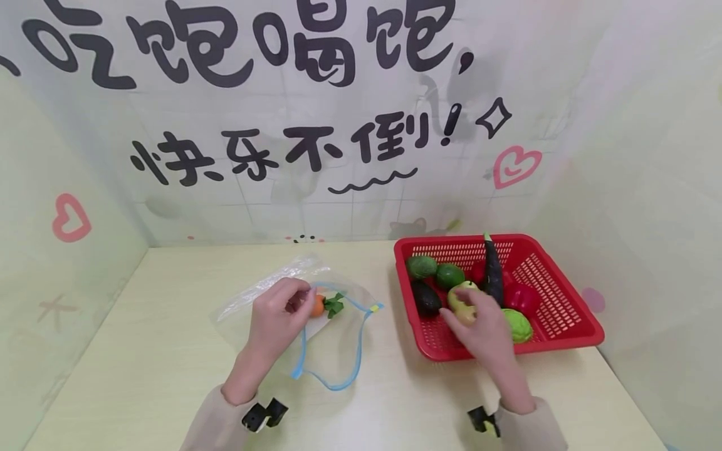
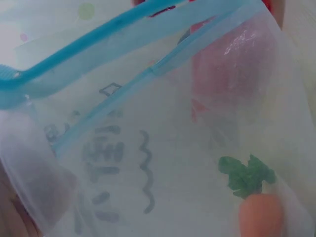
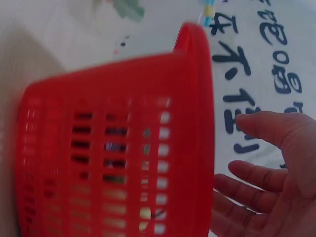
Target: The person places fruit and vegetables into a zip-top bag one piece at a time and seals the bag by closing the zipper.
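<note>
My left hand (image 1: 275, 317) pinches the edge of a clear zip bag (image 1: 358, 357) with a blue zipper strip, its mouth spread apart. Inside the bag lies an orange carrot (image 2: 261, 216) with green leaves, seen through the plastic in the left wrist view. My right hand (image 1: 489, 327) is over the red basket (image 1: 570, 342), fingers spread and thumb apart, right by a yellow-green pear-like fruit (image 1: 464, 293). From the right wrist view, the relaxed fingers (image 3: 259, 175) reach over the basket's rim with nothing seen between them.
Around the fruit in the basket lie a dark eggplant (image 1: 493, 269), a dark avocado-like piece (image 1: 425, 299), green pieces (image 1: 450, 275), a red pepper-like piece (image 1: 521, 298) and a light green cabbage-like piece (image 1: 517, 326). Printed walls (image 1: 361, 213) enclose the table (image 1: 130, 351).
</note>
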`<state>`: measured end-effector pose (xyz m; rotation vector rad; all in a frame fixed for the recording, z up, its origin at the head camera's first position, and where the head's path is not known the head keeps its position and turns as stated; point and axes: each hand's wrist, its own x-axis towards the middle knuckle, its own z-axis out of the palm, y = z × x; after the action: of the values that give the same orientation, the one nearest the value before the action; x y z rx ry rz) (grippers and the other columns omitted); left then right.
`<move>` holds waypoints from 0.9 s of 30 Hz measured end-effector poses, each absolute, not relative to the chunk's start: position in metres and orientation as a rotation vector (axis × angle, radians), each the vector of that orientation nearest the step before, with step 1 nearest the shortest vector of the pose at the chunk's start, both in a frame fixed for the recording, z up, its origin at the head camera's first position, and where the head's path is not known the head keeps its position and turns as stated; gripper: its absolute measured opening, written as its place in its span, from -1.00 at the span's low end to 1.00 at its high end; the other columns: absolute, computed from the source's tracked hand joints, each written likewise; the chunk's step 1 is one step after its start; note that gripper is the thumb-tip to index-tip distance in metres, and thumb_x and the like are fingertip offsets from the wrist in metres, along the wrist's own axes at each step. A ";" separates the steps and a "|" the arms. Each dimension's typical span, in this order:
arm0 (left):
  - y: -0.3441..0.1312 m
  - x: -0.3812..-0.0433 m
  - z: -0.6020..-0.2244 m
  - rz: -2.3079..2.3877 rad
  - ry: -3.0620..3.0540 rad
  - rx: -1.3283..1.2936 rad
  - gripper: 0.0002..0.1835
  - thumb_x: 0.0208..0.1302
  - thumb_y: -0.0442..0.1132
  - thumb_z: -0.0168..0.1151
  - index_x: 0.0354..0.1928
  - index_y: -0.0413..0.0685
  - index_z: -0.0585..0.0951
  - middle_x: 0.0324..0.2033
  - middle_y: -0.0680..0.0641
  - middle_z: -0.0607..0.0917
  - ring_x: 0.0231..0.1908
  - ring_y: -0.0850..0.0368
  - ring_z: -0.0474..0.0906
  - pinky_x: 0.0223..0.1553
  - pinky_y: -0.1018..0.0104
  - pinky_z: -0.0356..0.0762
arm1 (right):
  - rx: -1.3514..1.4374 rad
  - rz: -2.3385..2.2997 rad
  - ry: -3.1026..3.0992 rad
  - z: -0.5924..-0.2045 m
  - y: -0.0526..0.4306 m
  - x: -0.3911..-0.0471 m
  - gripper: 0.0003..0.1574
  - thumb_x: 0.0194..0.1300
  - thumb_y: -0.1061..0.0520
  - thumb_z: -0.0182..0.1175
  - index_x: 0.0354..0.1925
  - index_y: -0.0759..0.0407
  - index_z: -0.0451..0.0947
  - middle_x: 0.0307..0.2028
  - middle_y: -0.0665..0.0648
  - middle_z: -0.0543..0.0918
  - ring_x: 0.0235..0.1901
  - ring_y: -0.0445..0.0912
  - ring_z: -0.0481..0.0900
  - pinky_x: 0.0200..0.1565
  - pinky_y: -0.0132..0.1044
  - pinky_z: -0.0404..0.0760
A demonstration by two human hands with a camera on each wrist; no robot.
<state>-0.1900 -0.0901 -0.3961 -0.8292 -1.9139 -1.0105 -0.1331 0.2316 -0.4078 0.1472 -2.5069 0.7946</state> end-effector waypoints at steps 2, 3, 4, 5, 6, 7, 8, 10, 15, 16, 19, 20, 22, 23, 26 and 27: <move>-0.090 -0.190 -0.396 -1.007 -1.914 -0.832 -0.84 -0.14 -0.58 0.28 -0.52 -0.20 0.58 -0.62 -0.02 0.55 -0.68 0.22 0.41 -0.67 0.51 0.42 | 0.028 0.738 -2.575 -0.409 0.251 -0.133 -0.46 0.00 0.13 0.42 -0.06 0.34 0.52 -0.18 0.30 0.61 -0.20 0.13 0.53 -0.24 0.03 0.57; -0.091 -0.190 -0.395 -1.006 -1.915 -0.833 -0.84 -0.13 -0.57 0.28 -0.52 -0.20 0.58 -0.62 -0.02 0.55 -0.68 0.22 0.41 -0.67 0.51 0.42 | -0.024 0.718 -2.614 -0.409 0.259 -0.133 -0.43 0.02 0.10 0.41 -0.03 0.35 0.51 -0.15 0.33 0.60 -0.19 0.16 0.51 -0.24 0.05 0.56; -0.091 -0.190 -0.395 -1.008 -1.917 -0.834 -0.84 -0.13 -0.57 0.27 -0.52 -0.20 0.58 -0.62 -0.02 0.55 -0.68 0.22 0.41 -0.67 0.50 0.42 | -0.068 0.697 -2.653 -0.408 0.266 -0.133 -0.40 0.04 0.07 0.40 -0.01 0.37 0.49 -0.13 0.35 0.59 -0.18 0.18 0.50 -0.25 0.06 0.56; -0.091 -0.190 -0.394 -1.009 -1.920 -0.834 -0.85 -0.12 -0.57 0.27 -0.51 -0.20 0.59 -0.62 -0.02 0.55 -0.68 0.22 0.41 -0.67 0.51 0.42 | -0.109 0.675 -2.690 -0.408 0.273 -0.133 -0.36 0.05 0.04 0.39 0.01 0.38 0.47 -0.12 0.37 0.57 -0.18 0.19 0.48 -0.26 0.07 0.56; -0.091 -0.190 -0.394 -1.010 -1.921 -0.834 -0.85 -0.12 -0.57 0.27 -0.51 -0.20 0.58 -0.62 -0.02 0.55 -0.68 0.22 0.41 -0.67 0.50 0.42 | -0.141 0.648 -2.721 -0.408 0.279 -0.133 -0.33 0.05 0.01 0.38 0.01 0.39 0.46 -0.11 0.39 0.56 -0.18 0.20 0.48 -0.27 0.08 0.57; -0.091 -0.190 -0.394 -1.010 -1.922 -0.832 -0.85 -0.12 -0.57 0.27 -0.51 -0.21 0.58 -0.62 -0.03 0.55 -0.68 0.22 0.40 -0.67 0.51 0.42 | -0.175 0.624 -2.755 -0.409 0.285 -0.133 -0.30 0.05 -0.02 0.38 0.02 0.40 0.45 -0.10 0.40 0.55 -0.18 0.21 0.47 -0.28 0.08 0.57; -0.092 -0.190 -0.394 -1.010 -1.923 -0.830 -0.85 -0.12 -0.57 0.27 -0.51 -0.21 0.58 -0.62 -0.03 0.55 -0.68 0.22 0.40 -0.67 0.51 0.42 | -0.207 0.611 -2.782 -0.409 0.289 -0.133 -0.28 0.06 -0.03 0.37 0.03 0.42 0.43 -0.10 0.43 0.53 -0.18 0.23 0.46 -0.29 0.09 0.57; -0.092 -0.190 -0.394 -1.008 -1.921 -0.828 -0.85 -0.12 -0.57 0.27 -0.52 -0.21 0.58 -0.63 -0.03 0.55 -0.68 0.22 0.40 -0.67 0.51 0.42 | -0.281 0.598 -2.825 -0.410 0.298 -0.134 -0.24 0.06 -0.05 0.36 0.05 0.44 0.39 -0.10 0.46 0.50 -0.18 0.24 0.43 -0.29 0.09 0.56; -0.092 -0.189 -0.393 -1.006 -1.922 -0.829 -0.85 -0.12 -0.58 0.27 -0.53 -0.22 0.58 -0.63 -0.04 0.55 -0.68 0.22 0.40 -0.67 0.51 0.41 | -0.431 0.616 -2.951 -0.412 0.313 -0.137 -0.12 0.04 -0.08 0.36 0.10 0.50 0.30 -0.12 0.48 0.44 -0.17 0.27 0.38 -0.25 0.13 0.55; -0.092 -0.189 -0.393 -1.004 -1.923 -0.830 -0.86 -0.12 -0.58 0.27 -0.53 -0.22 0.58 -0.63 -0.04 0.55 -0.68 0.22 0.40 -0.67 0.51 0.41 | -0.450 0.624 -2.980 -0.412 0.316 -0.137 -0.10 0.03 -0.08 0.37 0.10 0.51 0.28 -0.13 0.48 0.43 -0.17 0.27 0.37 -0.24 0.14 0.54; -0.093 -0.189 -0.393 -1.002 -1.927 -0.833 -0.86 -0.12 -0.57 0.27 -0.52 -0.23 0.58 -0.62 -0.04 0.56 -0.68 0.22 0.40 -0.66 0.51 0.41 | -0.488 0.632 -3.050 -0.414 0.320 -0.140 -0.13 0.00 -0.06 0.38 0.05 0.51 0.29 -0.19 0.45 0.43 -0.21 0.25 0.35 -0.29 0.07 0.54; -0.093 -0.189 -0.393 -0.999 -1.929 -0.835 -0.86 -0.11 -0.57 0.27 -0.52 -0.23 0.58 -0.62 -0.04 0.56 -0.68 0.21 0.40 -0.66 0.51 0.42 | -0.493 0.630 -3.064 -0.415 0.321 -0.141 -0.17 -0.01 -0.05 0.38 0.01 0.50 0.30 -0.22 0.44 0.43 -0.23 0.24 0.35 -0.32 0.04 0.53; -0.093 -0.189 -0.393 -0.998 -1.931 -0.838 -0.86 -0.11 -0.57 0.27 -0.52 -0.23 0.58 -0.62 -0.04 0.56 -0.68 0.21 0.40 -0.66 0.51 0.42 | -0.496 0.626 -3.084 -0.416 0.323 -0.143 -0.23 -0.03 -0.02 0.38 -0.06 0.48 0.32 -0.27 0.40 0.43 -0.26 0.21 0.35 -0.36 -0.02 0.51; -0.094 -0.189 -0.393 -0.998 -1.931 -0.839 -0.86 -0.11 -0.57 0.27 -0.52 -0.23 0.58 -0.62 -0.04 0.55 -0.68 0.21 0.40 -0.66 0.51 0.42 | -0.495 0.626 -3.093 -0.416 0.323 -0.144 -0.26 -0.05 -0.01 0.39 -0.09 0.46 0.32 -0.28 0.39 0.42 -0.27 0.20 0.35 -0.38 -0.03 0.49; -0.094 -0.188 -0.393 -0.998 -1.930 -0.838 -0.86 -0.11 -0.57 0.28 -0.52 -0.22 0.58 -0.62 -0.04 0.55 -0.68 0.21 0.40 -0.66 0.51 0.41 | -0.502 0.623 -3.123 -0.417 0.325 -0.146 -0.25 -0.11 -0.01 0.41 -0.12 0.44 0.32 -0.29 0.37 0.41 -0.27 0.19 0.35 -0.37 -0.02 0.48; -0.094 -0.188 -0.393 -1.000 -1.930 -0.838 -0.86 -0.12 -0.57 0.28 -0.52 -0.22 0.58 -0.62 -0.04 0.55 -0.68 0.21 0.40 -0.66 0.51 0.41 | -0.510 0.626 -3.136 -0.417 0.326 -0.146 -0.24 -0.12 -0.01 0.41 -0.12 0.44 0.32 -0.29 0.37 0.41 -0.27 0.19 0.35 -0.36 0.00 0.48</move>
<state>-0.1884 -0.0942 -0.3933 -0.8375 -1.9298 -0.9999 -0.1464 0.3258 -0.4169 -0.5103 -3.1358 0.6258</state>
